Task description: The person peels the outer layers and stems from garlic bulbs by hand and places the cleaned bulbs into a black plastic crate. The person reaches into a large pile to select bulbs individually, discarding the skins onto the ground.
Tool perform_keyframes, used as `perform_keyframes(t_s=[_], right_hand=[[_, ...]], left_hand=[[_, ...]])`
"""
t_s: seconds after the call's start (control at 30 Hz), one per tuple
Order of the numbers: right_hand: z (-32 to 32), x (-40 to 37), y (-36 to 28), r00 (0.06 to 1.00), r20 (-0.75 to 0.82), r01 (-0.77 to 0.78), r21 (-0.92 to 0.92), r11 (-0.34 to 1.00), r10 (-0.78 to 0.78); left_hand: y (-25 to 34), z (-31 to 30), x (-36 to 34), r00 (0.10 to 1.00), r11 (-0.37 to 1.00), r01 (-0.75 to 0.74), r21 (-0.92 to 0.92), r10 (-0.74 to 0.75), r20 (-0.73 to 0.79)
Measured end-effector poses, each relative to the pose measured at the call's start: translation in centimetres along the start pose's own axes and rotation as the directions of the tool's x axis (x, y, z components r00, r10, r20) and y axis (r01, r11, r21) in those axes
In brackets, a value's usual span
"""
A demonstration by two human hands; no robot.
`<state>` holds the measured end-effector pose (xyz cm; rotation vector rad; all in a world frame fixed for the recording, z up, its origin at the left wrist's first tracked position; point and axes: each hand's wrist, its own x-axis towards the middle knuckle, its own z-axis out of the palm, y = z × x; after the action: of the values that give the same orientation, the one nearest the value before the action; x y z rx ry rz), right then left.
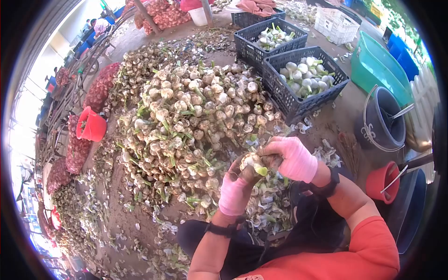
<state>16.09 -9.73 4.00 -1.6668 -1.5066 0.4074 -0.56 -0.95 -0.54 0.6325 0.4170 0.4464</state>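
My left hand [236, 186], in a pink wrap with soiled fingers, is closed around a garlic bulb [252, 161]. A short, pale green cut stem sticks out of the bulb towards me. My right hand [291, 157], wrapped in the same pink, has its fingers bent against the bulb's right side, gripping at its outer skin; the fingertips are partly hidden. Just beyond both hands lies a large heap of unpeeled garlic [200, 102], dirty and with short stems. Loose peeled skins [268, 210] cover the ground below my hands.
Black crates [298, 105] of cleaned white bulbs stand front right. A dark bucket [380, 121], a red bucket [382, 182] and a green tub [380, 65] are on my right. Left are a red pail [92, 124] and net sacks [100, 86]. A person [100, 27] is far off.
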Motion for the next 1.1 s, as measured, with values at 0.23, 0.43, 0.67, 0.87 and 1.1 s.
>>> perform_keyframes(t_s=[0.23, 0.43, 0.67, 0.87, 1.1], right_hand=[[-0.1, 0.1, -0.6, 0.997, 0.000, -0.073, 0.028, 0.997, 0.073], [-0.5, 0.7, 1.1, 0.988, 0.022, -0.150, -0.081, 0.985, 0.152], [0.0, 0.5, 3.3, 0.976, 0.182, -0.030, -0.418, 0.908, 0.116], [-1.4, 0.2, -2.5, 0.983, 0.122, -0.167, 0.273, 0.947, 0.138], [-0.3, 0.0, -0.7, 0.996, 0.085, 0.011, -0.039, 0.999, -0.007]], left_hand=[[0.0, -0.7, 0.4, 0.995, 0.999, 0.044, 0.000, -0.044, 0.089], [0.7, 0.1, -0.4, 0.958, 0.965, 0.260, -0.028, -0.254, 0.131], [1.0, -0.2, -1.4, 0.981, 0.986, 0.163, -0.020, -0.160, 0.106], [0.3, -0.9, -0.4, 0.987, 0.994, 0.088, -0.068, -0.079, 0.137], [-0.7, -0.8, -0.3, 0.997, 0.986, 0.000, 0.165, 0.013, -0.078]])
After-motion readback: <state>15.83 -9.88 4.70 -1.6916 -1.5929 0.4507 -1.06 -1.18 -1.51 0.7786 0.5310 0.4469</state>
